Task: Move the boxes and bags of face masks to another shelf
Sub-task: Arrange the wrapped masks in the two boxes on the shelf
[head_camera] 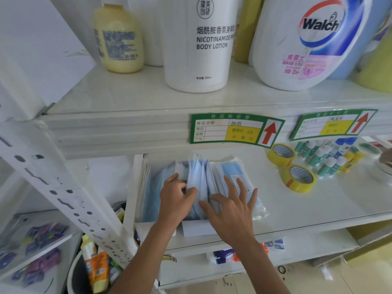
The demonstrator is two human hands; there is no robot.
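Left grip [177,196] pinches the upright mask bags [199,181]; right grip [234,203], fingers spread, presses the flat mask bag [237,172] at three o'clock. Long axes run six to twelve; both grips equally near. White shelf [307,200] beneath; tape rolls [298,177] at two o'clock, bottles overhead.

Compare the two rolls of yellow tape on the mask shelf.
The back tape roll stands tilted up on its edge with its open core facing forward, while the front tape roll lies closer to flat. The back one sits under the shelf lip near the green price label; the front one sits farther out toward the shelf's front edge. Both are yellow and sit side by side.
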